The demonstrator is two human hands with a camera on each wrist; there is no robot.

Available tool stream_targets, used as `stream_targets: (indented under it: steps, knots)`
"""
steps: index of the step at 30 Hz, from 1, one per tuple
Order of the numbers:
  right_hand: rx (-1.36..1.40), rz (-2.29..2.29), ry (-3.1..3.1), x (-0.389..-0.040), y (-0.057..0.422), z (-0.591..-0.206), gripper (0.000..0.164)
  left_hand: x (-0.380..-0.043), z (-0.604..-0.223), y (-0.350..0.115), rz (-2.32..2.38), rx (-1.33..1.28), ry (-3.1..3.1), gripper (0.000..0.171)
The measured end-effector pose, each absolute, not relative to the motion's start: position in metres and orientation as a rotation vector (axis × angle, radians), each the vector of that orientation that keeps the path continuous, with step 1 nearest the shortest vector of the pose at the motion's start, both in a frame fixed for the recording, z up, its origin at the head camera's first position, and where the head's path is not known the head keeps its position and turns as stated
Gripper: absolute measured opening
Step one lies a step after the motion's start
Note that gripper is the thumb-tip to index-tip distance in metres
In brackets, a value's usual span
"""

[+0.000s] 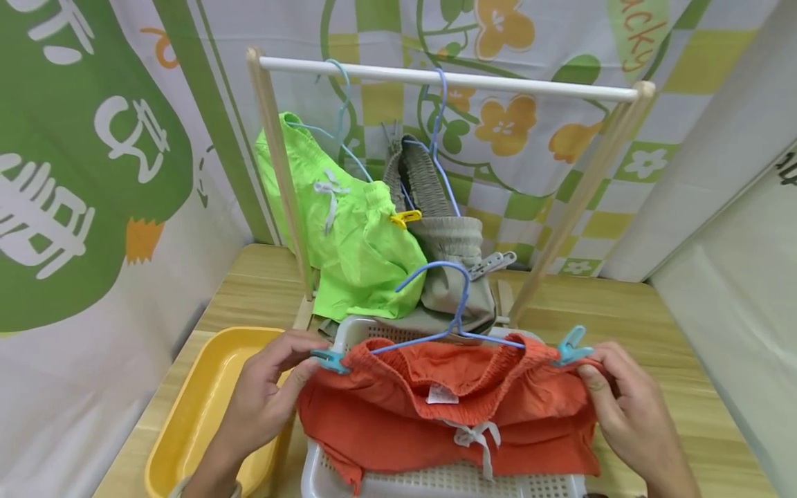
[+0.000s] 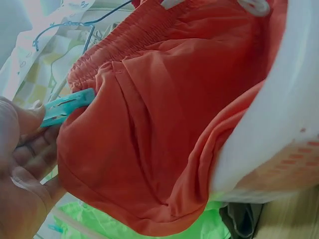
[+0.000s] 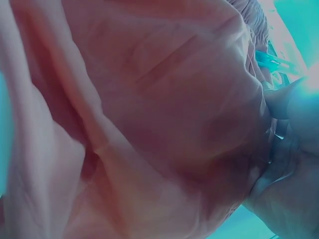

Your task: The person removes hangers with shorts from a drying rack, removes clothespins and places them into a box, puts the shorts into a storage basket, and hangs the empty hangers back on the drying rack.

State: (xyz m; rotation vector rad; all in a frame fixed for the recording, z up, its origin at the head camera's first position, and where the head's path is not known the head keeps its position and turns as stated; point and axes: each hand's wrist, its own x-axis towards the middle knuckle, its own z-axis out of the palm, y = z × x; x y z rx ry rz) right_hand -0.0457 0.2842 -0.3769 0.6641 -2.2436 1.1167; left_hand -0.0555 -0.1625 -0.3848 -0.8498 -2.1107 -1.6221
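Orange-red shorts (image 1: 448, 443) with a white drawstring hang on a blue hanger (image 1: 459, 311) whose hook points up, over a white basket. A teal clothespin (image 1: 331, 360) grips the waistband's left end; my left hand (image 1: 274, 387) pinches its outer end between thumb and fingers, also seen in the left wrist view (image 2: 67, 108). At the right end sits another teal clothespin (image 1: 571, 347). Just below it, my right hand (image 1: 631, 408) pinches the shorts' side, thumb in front. In the right wrist view, cloth fills most of the picture and the fingertips are partly hidden.
Behind stands a wooden rack with a white bar (image 1: 448, 76). Bright green shorts (image 1: 349, 228) with a yellow clothespin (image 1: 406, 218) and grey trousers (image 1: 451, 256) with a grey clothespin (image 1: 492, 264) hang there. A yellow tray (image 1: 180, 422) lies left of the white basket (image 1: 436, 481).
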Motion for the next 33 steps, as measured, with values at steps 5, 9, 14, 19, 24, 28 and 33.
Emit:
stream_targets:
  steps: [5, 9, 14, 19, 24, 28, 33]
  knots:
    - [0.642, 1.111, -2.277, -0.043, 0.285, -0.374, 0.022, -0.058, -0.389, -0.164, -1.777, -0.836, -1.933, 0.028]
    - [0.626, 1.116, -2.291, -0.041, 0.287, -0.373, 0.025, -0.055, -0.385, -0.173, -1.79, -0.793, -1.856, 0.022]
    - [0.673, 1.122, -2.253, -0.043, 0.29, -0.376, 0.018, -0.044, -0.378, -0.197, -1.56, -0.699, -2.054, 0.036]
    - [0.65, 1.117, -2.283, -0.04, 0.29, -0.376, 0.019, -0.032, -0.385, -0.223, -1.103, -0.564, -2.399, 0.051]
    - [0.664, 1.118, -2.272, -0.04, 0.289, -0.375, 0.025, -0.02, -0.404, -0.237, -0.946, -0.487, -2.58, 0.045]
    - [0.685, 1.133, -2.243, -0.041, 0.287, -0.375, 0.021, -0.018, -0.42, -0.246, -0.917, -0.433, -2.705, 0.036]
    - [0.69, 1.137, -2.236, -0.042, 0.284, -0.374, 0.018, -0.022, -0.431, -0.25, -0.79, -0.386, -2.815, 0.04]
